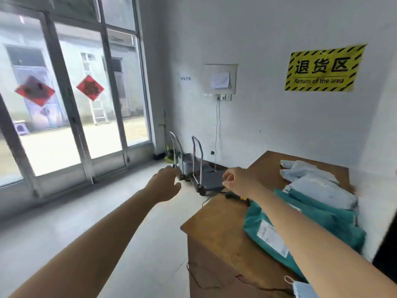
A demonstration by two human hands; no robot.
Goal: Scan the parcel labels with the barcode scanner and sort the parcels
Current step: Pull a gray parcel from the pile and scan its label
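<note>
- Stretching left hand [166, 182] out over floor [64, 211], fingers relaxed, holding nothing.
- Hovering right hand [238, 178] above scanner [234, 195] on table [214, 229], fingers loosely curled, gripping nothing.

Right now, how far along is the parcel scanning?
Barely begun, it seems. Nothing looks sorted: teal parcels and white parcels lie heaped on the table. Left hand and right hand hold nothing; what looks like the scanner lies untouched. All scanning remains.

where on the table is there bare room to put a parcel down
Bare wood on the table: its left side beside the teal parcel, and the far corner left of the white parcels. The right side is crowded with both.
</note>
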